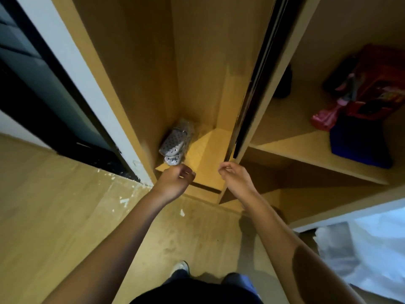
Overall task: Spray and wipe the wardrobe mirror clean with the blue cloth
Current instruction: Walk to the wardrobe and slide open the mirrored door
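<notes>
Wood-look wardrobe [140,62] fills the view from above, carcass open, matte laminate panels, pale plank floor [54,216] in front with white flecks of chipped paint near the left jamb.

Sliding door [247,102] stands edge-on, right of centre: thin dark strip, glossy, long axis running from far top down to the near track. Presumably the mirror is on its face, but from this angle only the edge shows, so can't confirm the glass or its state.

Right hand [235,179] is just below the door's near bottom corner, fingers loosely curled, holding nothing; touching the edge or just short of it, can't tell. Left hand [175,181] sits further left, in front of the open bay, fingers also loosely curled and empty. Right hand is clearly the nearer one to the door.

Grey perforated clogs [175,143] in clear wrap sit on the bay floor just beyond the left hand.

Right bay shelf [295,148]: folded blue fabric [359,148], soft, matte, could be the cloth, not certain. Pink bottle [326,117] beside it, touching or nearly. Red printed bag [381,84] behind. No spray head identifiable.

Judgement: wiping not started; door likely needs sliding first, pull along the track, right hand does it.
</notes>
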### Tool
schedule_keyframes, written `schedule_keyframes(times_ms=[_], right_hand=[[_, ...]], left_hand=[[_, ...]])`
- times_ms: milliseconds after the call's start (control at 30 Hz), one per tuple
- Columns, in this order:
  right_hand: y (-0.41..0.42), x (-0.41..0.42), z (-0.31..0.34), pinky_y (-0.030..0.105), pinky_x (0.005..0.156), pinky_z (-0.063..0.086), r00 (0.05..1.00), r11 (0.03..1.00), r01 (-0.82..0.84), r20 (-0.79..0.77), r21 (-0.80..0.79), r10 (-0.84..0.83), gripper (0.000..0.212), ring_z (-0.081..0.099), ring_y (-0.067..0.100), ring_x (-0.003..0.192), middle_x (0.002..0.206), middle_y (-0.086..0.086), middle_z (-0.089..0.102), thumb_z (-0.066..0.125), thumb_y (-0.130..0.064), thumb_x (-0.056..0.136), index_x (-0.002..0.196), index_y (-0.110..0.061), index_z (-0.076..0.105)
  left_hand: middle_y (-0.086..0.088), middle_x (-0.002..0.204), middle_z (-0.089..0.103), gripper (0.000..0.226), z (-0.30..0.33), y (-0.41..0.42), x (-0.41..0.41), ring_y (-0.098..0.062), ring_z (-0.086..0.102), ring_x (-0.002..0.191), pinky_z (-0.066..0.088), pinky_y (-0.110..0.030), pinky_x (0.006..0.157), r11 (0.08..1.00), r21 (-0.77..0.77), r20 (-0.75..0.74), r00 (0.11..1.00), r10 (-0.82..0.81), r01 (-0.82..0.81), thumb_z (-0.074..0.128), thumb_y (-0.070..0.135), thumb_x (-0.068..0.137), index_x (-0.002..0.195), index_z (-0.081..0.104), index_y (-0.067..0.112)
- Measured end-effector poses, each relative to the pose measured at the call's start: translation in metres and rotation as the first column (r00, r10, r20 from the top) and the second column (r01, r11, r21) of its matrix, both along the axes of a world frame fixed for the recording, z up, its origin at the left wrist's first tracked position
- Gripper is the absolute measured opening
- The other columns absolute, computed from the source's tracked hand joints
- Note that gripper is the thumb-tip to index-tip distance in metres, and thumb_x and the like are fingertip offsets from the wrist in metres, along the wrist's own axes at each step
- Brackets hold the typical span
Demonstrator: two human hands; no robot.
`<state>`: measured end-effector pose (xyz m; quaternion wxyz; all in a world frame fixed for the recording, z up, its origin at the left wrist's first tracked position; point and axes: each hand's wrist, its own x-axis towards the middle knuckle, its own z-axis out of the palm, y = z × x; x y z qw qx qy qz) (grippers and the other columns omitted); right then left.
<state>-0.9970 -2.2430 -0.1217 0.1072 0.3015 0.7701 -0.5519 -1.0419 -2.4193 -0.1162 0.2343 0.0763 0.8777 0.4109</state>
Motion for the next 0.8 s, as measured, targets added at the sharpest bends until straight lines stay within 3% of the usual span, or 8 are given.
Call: schedule_keyframes(times_ms=[133,233,300,400,500,600,700,800], right_hand=[[-0.013,-0.005,0.005,0.025,0.090,0.041,0.997,0.998,0.065,-0.029,-0.016,-0.066,0.026,0.054,0.016,0.116,0.121,-0.002,0.062,0.054,-0.024,0.098,0.123,-0.019,0.061],[-0.012,-0.003,0.012,0.025,0.090,0.041,0.991,0.993,0.120,-0.060,-0.013,-0.120,0.025,0.054,0.016,0.117,0.122,-0.001,0.062,0.054,-0.025,0.098,0.122,-0.020,0.060],[-0.007,0.000,0.020,0.022,0.086,0.043,0.980,0.987,0.163,-0.114,0.002,-0.162,0.022,0.057,0.015,0.113,0.122,-0.001,0.062,0.054,-0.022,0.098,0.119,-0.020,0.060],[0.000,0.005,0.038,0.011,0.071,0.043,0.951,0.973,0.229,-0.216,0.006,-0.223,0.027,0.060,0.007,0.100,0.118,-0.001,0.064,0.054,-0.019,0.099,0.125,-0.017,0.059],[0.010,0.005,0.063,0.010,0.075,0.043,0.915,0.962,0.271,-0.311,0.007,-0.256,0.030,0.060,0.009,0.108,0.119,-0.001,0.064,0.055,-0.021,0.098,0.128,-0.017,0.058],[0.024,-0.002,0.100,0.012,0.069,0.047,0.874,0.957,0.289,-0.418,0.037,-0.248,0.030,0.061,0.004,0.100,0.119,-0.003,0.064,0.054,-0.024,0.099,0.128,-0.019,0.057],[0.038,-0.012,0.148,0.017,0.080,0.051,0.805,0.941,0.328,-0.545,0.083,-0.232,0.031,0.060,0.005,0.101,0.116,-0.005,0.064,0.054,-0.029,0.098,0.128,-0.020,0.057],[0.044,-0.023,0.199,0.022,0.090,0.050,0.728,0.929,0.350,-0.659,0.119,-0.191,0.035,0.059,0.005,0.104,0.115,-0.007,0.064,0.054,-0.035,0.098,0.130,-0.021,0.057]], left_hand=[[0.000,0.099,0.065,0.020,0.006,-0.012,-0.020,-0.020,0.062,0.091,0.052,-0.037,0.068,0.996,0.016,0.006,0.996,-0.089,0.089,0.055,0.031,0.095,0.103,0.064,0.016],[0.005,0.094,0.062,0.019,0.013,-0.006,-0.023,-0.018,0.061,0.090,0.046,-0.027,0.058,0.986,0.007,-0.031,0.985,-0.168,0.169,0.054,0.029,0.096,0.104,0.064,0.015],[0.002,0.100,0.063,0.022,0.016,0.002,-0.023,-0.016,0.060,0.094,0.044,-0.023,0.064,0.980,0.018,-0.066,0.979,-0.195,0.197,0.057,0.029,0.095,0.107,0.065,0.013],[0.001,0.106,0.063,0.021,0.023,0.016,-0.021,-0.015,0.060,0.100,0.042,-0.026,0.074,0.979,0.076,-0.113,0.977,-0.180,0.190,0.060,0.027,0.093,0.109,0.064,0.013],[0.002,0.110,0.062,0.020,0.039,0.033,-0.019,-0.013,0.058,0.104,0.042,-0.026,0.078,0.981,0.109,-0.190,0.972,-0.138,0.160,0.061,0.022,0.093,0.110,0.063,0.013],[-0.003,0.116,0.066,0.018,0.055,0.046,-0.017,-0.016,0.060,0.107,0.052,-0.036,0.084,0.980,0.151,-0.259,0.962,-0.090,0.132,0.062,0.022,0.093,0.109,0.064,0.016],[-0.001,0.112,0.067,0.019,0.081,0.059,-0.018,-0.013,0.061,0.103,0.053,-0.039,0.090,0.968,0.214,-0.343,0.938,-0.052,0.131,0.062,0.023,0.092,0.110,0.065,0.017],[0.002,0.118,0.063,0.027,0.116,0.074,-0.025,-0.009,0.057,0.112,0.050,-0.028,0.091,0.964,0.184,-0.441,0.893,-0.093,0.191,0.062,0.027,0.093,0.118,0.060,0.019]])
